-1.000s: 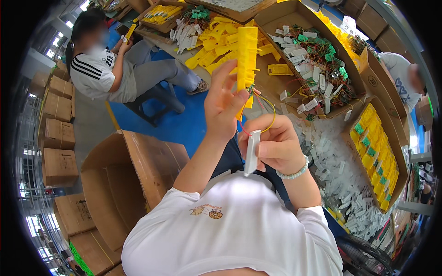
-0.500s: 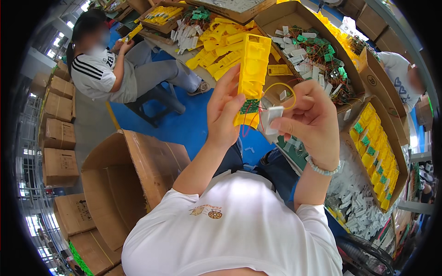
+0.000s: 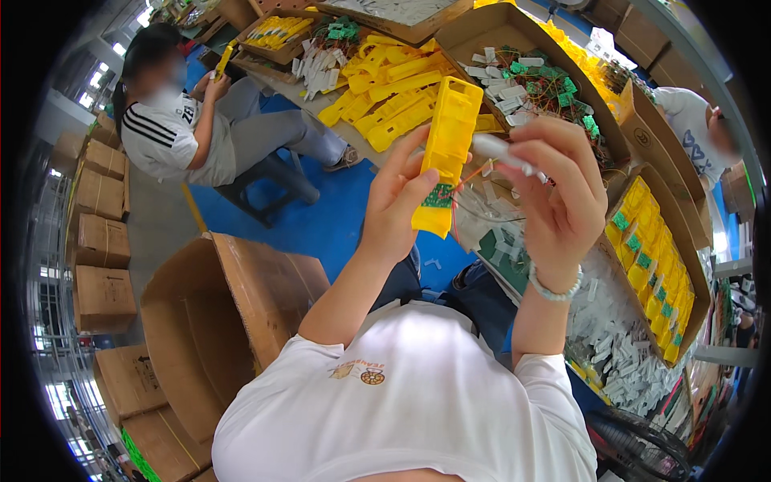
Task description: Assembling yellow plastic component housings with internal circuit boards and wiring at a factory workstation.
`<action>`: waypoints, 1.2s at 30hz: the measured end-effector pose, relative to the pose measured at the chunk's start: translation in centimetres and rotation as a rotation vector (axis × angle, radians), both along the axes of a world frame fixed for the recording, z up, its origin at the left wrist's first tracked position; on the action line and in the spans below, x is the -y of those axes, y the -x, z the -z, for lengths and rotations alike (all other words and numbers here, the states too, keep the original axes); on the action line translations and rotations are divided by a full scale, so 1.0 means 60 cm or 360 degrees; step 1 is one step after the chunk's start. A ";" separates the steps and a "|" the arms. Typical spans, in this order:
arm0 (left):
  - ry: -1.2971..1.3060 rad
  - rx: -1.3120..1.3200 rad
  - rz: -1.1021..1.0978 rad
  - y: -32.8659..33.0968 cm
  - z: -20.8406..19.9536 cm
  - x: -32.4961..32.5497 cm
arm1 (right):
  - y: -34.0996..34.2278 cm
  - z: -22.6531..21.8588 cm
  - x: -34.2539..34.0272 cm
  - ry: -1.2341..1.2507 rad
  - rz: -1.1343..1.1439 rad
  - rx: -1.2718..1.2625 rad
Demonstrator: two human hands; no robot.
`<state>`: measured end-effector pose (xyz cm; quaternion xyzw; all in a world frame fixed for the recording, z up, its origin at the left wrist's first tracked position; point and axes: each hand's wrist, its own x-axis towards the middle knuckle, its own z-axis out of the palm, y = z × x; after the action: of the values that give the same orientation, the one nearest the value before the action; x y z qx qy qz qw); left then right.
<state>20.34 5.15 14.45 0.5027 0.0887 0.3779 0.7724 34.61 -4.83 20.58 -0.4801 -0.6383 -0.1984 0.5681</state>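
My left hand [image 3: 395,205] is closed round a long yellow plastic housing [image 3: 451,132], held upright with its hollow, ribbed side showing. A small green circuit board [image 3: 438,195] sits in the lower part of the housing, near my thumb. Thin wires [image 3: 480,170] run from the board toward my right hand [image 3: 562,189]. Between the thumb and fingers of that hand is a white plastic piece [image 3: 499,150], smeared by motion, just right of the housing. Whether the white piece touches the housing, I cannot tell.
Yellow housings [image 3: 393,112] are heaped on the table beyond my hands. A carton [image 3: 458,40] holds white pieces with green boards and wires; another carton [image 3: 699,321] at right holds yellow housings. An open box [image 3: 281,281] stands at my left. A co-worker [image 3: 173,120] sits far left.
The white piece has moved up and tilted over in my right hand, and its wires have shifted. The housing has moved slightly down and right in my left hand.
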 end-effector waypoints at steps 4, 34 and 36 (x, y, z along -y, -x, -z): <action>-0.0022 0.0054 0.0237 0.008 -0.010 0.015 | 0.016 0.017 -0.022 -0.0318 0.0176 -0.0211; 0.0069 0.0134 0.0376 0.020 -0.006 0.053 | -0.003 0.120 -0.060 0.0319 -0.0520 -0.1235; 0.0099 0.0197 0.0399 0.024 -0.003 0.050 | 0.002 0.116 -0.053 0.0483 -0.0401 -0.1168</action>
<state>18.91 2.13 14.62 0.4614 -0.0108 0.3057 0.8328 34.52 -1.66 13.61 -0.5153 -0.4693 0.1532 0.7005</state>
